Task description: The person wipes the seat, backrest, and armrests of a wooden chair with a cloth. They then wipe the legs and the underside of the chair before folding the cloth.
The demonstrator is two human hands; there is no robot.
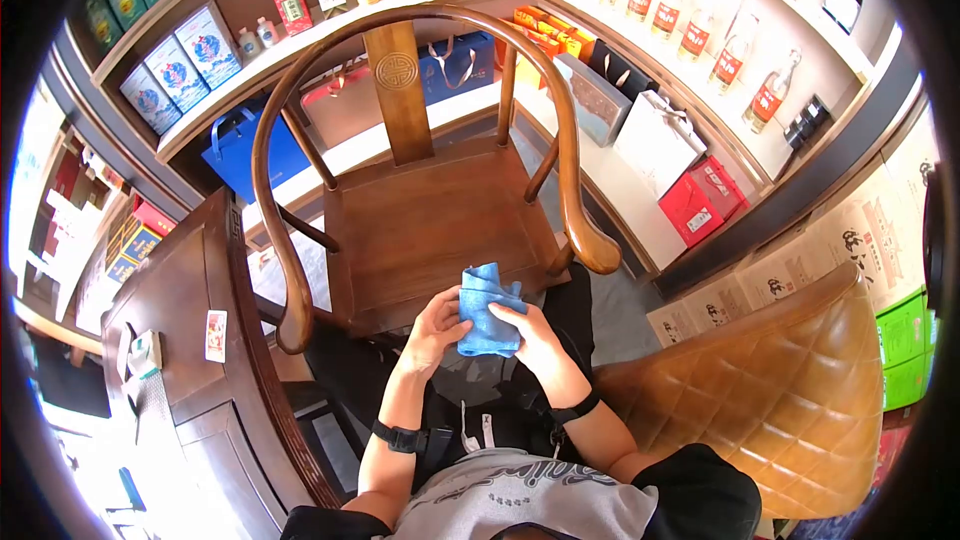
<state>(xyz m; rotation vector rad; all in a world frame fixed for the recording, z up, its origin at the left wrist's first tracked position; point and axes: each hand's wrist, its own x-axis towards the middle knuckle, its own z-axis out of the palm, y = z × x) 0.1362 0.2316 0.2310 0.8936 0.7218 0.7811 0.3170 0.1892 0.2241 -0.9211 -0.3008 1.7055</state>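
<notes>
blue cloth (pixel 488 315) was held between both hands, and in the head view it overlapped the near edge of the seat of the wooden armchair (pixel 430 220); whether it touched the wood could not be told. the left hand (pixel 435 328) gripped its left edge between thumb and curled fingers. the right hand (pixel 537 335) gripped its right side, thumb on the facing layer, with most of the fingers hidden behind. the cloth was folded, its top edge uneven.

those loose upper layers looked the likeliest trouble: had either thumb eased off, the folds could have slipped open and the cloth dropped over the seat's near edge. the left wrist strap (pixel 405 438) and right wrist strap (pixel 577 407) had hard-looking parts that might have scratched the polished wood if a forearm dragged across it. the curled ends of the armrests stood to either side, where a careless swing could have knocked a wrist.

at the left, a card (pixel 216 336) lay near the right edge of the desk (pixel 190 280); a wide left elbow might have brushed it off. a hard shove on the chair could have jolted the shelf (pixel 240 83) behind its back.
</notes>
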